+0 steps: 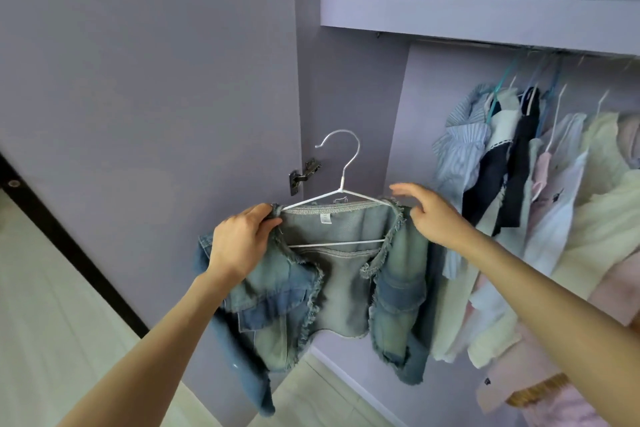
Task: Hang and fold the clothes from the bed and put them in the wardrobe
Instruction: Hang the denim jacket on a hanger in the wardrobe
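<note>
Frayed denim jacket [332, 274] on thin white wire hanger [337, 191], left hand [242, 239] pinching shoulder

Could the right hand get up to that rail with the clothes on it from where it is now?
Probably yes. The right hand rests open at the denim jacket shoulder, and nothing lies between it and the rail above; the stretch left of the hanging clothes is bare.

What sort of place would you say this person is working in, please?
Most likely a bedroom, at an open built-in wardrobe: clothes on hangers hang from a rail under a shelf, and the hands hold a denim jacket on a white hanger.
</note>
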